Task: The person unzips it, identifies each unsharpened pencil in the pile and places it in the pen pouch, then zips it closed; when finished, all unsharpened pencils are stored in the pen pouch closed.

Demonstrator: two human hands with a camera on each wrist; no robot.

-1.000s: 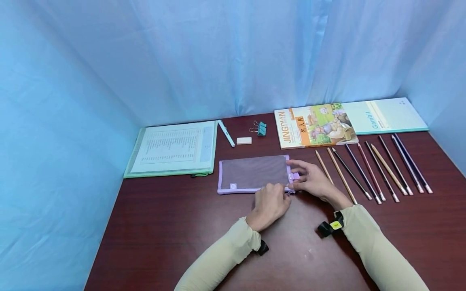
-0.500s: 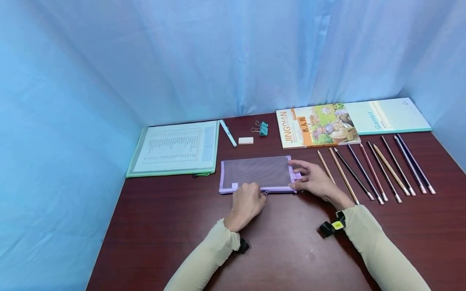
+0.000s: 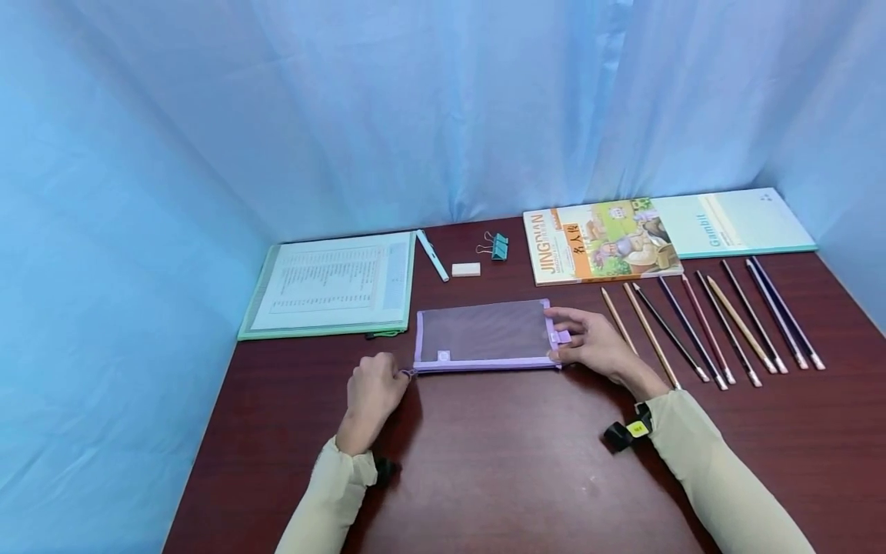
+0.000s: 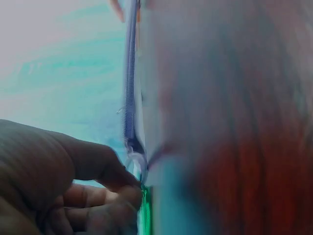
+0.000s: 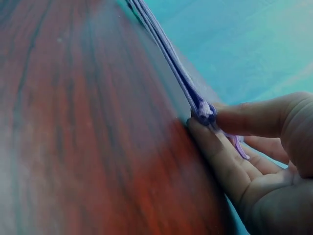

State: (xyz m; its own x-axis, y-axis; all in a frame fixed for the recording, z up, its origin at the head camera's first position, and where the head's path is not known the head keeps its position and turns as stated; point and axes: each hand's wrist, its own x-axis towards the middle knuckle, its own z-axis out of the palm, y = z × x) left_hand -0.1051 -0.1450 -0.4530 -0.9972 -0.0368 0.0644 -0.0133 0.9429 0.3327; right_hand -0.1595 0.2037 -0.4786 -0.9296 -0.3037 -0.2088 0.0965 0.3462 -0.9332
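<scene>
A purple-edged mesh zipper pouch [image 3: 484, 332] lies flat in the middle of the dark wooden table [image 3: 498, 462]. Off its near left corner, my left hand [image 3: 374, 391] pinches the ring-shaped zipper pull [image 4: 138, 164] between thumb and curled fingers. My right hand [image 3: 591, 346] grips the pouch's right end, close to the small purple side tab [image 3: 562, 337]. Seen from the right wrist, thumb and forefinger squeeze the corner where the zipper tape [image 5: 171, 56] ends, and its two edges stand slightly apart there.
Several pencils [image 3: 699, 331] lie fanned out right of my right hand. Behind them are a picture-covered book [image 3: 609, 242] and a pale Gambit book [image 3: 734, 223]. A white eraser [image 3: 466, 269], a pen [image 3: 432, 255], teal binder clips [image 3: 497, 246] and a green-edged document folder [image 3: 325, 285] line the back.
My left hand has drawn the zipper pull along the pouch's near edge from the right end to past the left corner. My right hand keeps its grip on the right end.
</scene>
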